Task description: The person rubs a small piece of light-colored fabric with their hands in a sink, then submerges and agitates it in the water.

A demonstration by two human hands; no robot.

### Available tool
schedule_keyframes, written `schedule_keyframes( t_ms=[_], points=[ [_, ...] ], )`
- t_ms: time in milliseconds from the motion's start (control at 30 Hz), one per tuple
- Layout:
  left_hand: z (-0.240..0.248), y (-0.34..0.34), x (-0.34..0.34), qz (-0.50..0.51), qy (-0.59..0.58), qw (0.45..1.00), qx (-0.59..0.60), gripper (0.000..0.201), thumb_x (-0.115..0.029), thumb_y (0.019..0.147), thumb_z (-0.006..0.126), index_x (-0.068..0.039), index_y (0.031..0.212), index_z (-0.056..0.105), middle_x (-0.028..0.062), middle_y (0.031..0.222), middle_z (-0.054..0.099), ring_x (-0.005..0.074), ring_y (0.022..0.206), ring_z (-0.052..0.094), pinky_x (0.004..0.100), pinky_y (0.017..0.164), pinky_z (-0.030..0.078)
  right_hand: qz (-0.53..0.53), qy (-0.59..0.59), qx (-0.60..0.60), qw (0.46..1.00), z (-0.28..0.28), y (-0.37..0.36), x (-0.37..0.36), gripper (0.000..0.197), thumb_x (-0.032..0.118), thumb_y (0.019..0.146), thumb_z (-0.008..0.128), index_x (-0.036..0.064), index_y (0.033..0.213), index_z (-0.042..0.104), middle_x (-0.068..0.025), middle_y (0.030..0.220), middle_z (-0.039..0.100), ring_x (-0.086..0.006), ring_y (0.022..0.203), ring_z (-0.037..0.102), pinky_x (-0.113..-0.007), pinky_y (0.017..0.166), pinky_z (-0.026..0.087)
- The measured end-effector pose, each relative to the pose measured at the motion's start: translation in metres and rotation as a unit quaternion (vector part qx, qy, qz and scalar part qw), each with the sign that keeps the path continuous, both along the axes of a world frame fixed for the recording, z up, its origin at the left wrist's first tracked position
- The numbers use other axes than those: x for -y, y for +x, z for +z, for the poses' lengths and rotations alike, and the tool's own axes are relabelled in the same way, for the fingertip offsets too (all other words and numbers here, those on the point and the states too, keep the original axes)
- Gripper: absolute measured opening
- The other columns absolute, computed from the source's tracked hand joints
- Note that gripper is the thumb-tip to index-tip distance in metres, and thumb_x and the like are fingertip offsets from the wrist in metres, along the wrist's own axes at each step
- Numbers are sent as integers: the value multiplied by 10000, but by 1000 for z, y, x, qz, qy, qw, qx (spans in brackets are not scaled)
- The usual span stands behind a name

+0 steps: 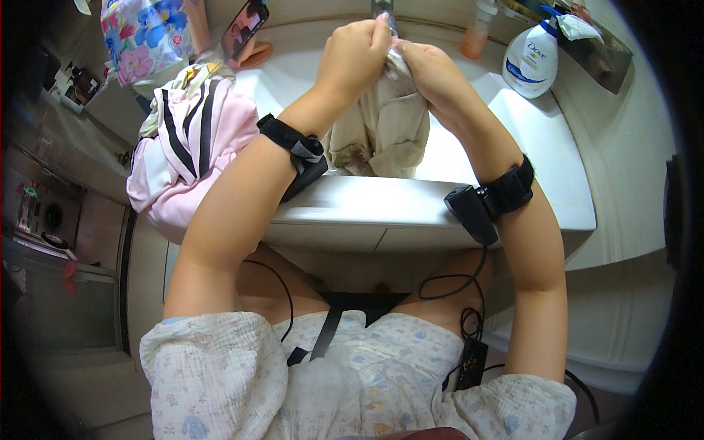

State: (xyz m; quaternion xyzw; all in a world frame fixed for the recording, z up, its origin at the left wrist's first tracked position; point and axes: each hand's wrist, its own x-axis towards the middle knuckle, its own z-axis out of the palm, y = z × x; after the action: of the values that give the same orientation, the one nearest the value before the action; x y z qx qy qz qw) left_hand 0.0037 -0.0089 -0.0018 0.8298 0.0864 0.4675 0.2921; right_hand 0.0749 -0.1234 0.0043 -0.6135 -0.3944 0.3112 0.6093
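Observation:
A beige garment (381, 128) hangs bunched from my hands into the white sink (499, 169). My left hand (356, 55) is closed around its upper end, just below the metal faucet (383, 9). On the right side of that same end, my right hand (433, 73) grips the cloth with bent fingers. The two hands meet at the gathered top, which looks wet and twisted. Folds of the lower part rest in the basin behind the front rim. Fingertips of both hands are partly hidden by the cloth and each other.
Pink and white clothing with black stripes (198, 139) is heaped over the sink's left side. Behind it stand a floral package (150, 37) and a phone (246, 29) on a stand. A white pump bottle (532, 62) and an orange-tinted bottle (479, 33) stand back right. Cables (469, 279) hang from my right forearm.

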Motion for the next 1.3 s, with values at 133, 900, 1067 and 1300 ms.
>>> schedule_keyframes(
  t_ms=[133,900,1067,1300],
  points=[
    [0,-1,4,-31,-5,999,-24,443,-332,925,415,50,752,558,103,516,432,147,494,384,310,500,362,-35,36,-23,998,-2,-4,-1,321,265,905,405,3,855,584,-19,747,537,-91,650,446,-249,601,401],
    [3,-3,10,-66,15,995,-70,439,-338,924,430,60,756,509,68,527,356,112,513,338,285,482,335,-87,44,-23,995,5,-5,4,340,295,904,423,-2,872,585,-31,758,554,-102,673,477,-258,618,413],
    [-1,1,8,-88,34,995,-34,438,-332,924,430,58,742,507,46,524,348,101,514,329,280,478,327,-92,60,-45,993,3,-3,4,342,295,905,421,-6,890,581,-40,779,566,-104,686,492,-260,635,420],
    [1,-1,4,-37,-10,999,10,443,-317,921,423,58,712,533,76,519,407,119,519,370,301,502,355,-14,36,-32,999,8,-12,6,338,301,902,418,14,936,593,-26,791,574,-84,682,492,-241,632,417]
  ],
)
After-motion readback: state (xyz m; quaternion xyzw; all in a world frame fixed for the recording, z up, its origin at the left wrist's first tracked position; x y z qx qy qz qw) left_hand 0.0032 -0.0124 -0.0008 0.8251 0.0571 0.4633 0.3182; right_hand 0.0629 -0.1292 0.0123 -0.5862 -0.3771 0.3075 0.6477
